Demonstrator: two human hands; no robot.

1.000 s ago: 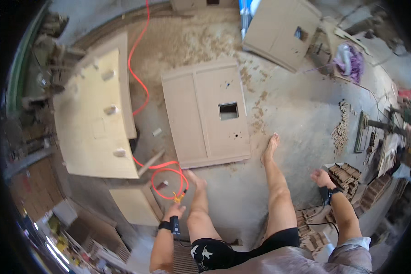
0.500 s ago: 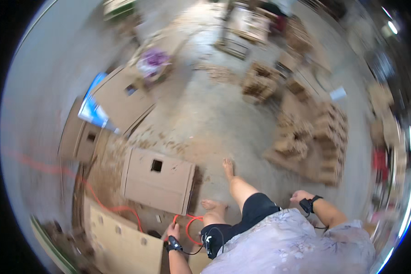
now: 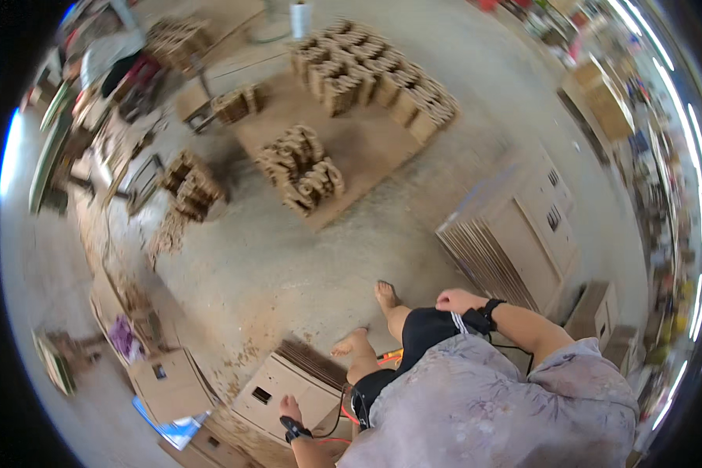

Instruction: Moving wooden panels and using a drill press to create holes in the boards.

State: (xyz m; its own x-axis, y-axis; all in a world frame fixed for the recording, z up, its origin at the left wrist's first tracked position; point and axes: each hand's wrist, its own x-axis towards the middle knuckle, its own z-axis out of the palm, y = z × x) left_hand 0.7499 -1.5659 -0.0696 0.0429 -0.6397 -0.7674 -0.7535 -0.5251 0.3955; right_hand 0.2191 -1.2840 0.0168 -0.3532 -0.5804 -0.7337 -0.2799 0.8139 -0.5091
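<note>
My left hand (image 3: 290,407) hangs low over a stack of flat brown boards (image 3: 274,374) whose top board has a dark square hole. It is small and blurred, and how its fingers lie is hard to make out. No object shows in it. My right hand (image 3: 459,300) is in front of my right hip by the black shorts, fingers curled in and nothing visible in them. Each wrist wears a black strap device with a thin cable. An orange cord or hose (image 3: 349,416) passes by my left leg, with a yellow-orange piece (image 3: 391,356) between my legs.
A tall stack of brown panels (image 3: 515,234) stands to the right. Ahead, wavy-cut brown pieces (image 3: 300,168) stand in piles on a large flat sheet (image 3: 402,152). More pieces (image 3: 191,187) are farther left. Brown scraps lie near my bare feet; a blue-white sheet (image 3: 181,430) is lower left.
My view has turned to the right, so the boards and piles have shifted left and the tall panel stack has appeared. My left hand is now away from the orange cord it was beside.
</note>
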